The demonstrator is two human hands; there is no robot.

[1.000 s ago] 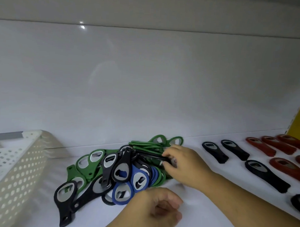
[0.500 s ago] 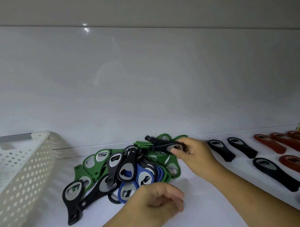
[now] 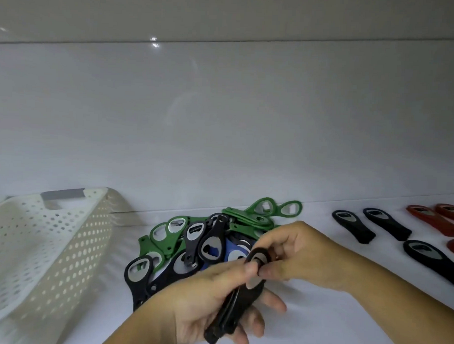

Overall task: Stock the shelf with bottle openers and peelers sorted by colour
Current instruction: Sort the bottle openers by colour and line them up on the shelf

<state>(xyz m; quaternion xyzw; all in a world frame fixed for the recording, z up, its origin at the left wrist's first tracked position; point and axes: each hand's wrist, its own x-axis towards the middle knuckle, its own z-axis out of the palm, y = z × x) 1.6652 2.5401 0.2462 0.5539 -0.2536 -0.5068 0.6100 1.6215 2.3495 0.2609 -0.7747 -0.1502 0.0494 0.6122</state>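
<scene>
A mixed pile of bottle openers (image 3: 192,245), green, black and blue, lies on the white shelf (image 3: 331,322). In front of the pile, both hands hold black bottle openers (image 3: 244,298). My left hand (image 3: 203,302) cradles their handles in the palm, thumb pressed on the top one. My right hand (image 3: 295,256) pinches the ring end of the top black opener. To the right, three black openers (image 3: 352,229) lie sorted in a group. Red openers (image 3: 430,222) lie beyond them at the right edge.
A white perforated basket (image 3: 45,245) with a grey handle stands on the shelf at the left. The glossy white back wall (image 3: 222,133) rises right behind the pile. An upper shelf edge runs across the top.
My right hand lifted a black opener off the pile and carried it toward me. It now meets my left hand, which has opened and holds the black openers.
</scene>
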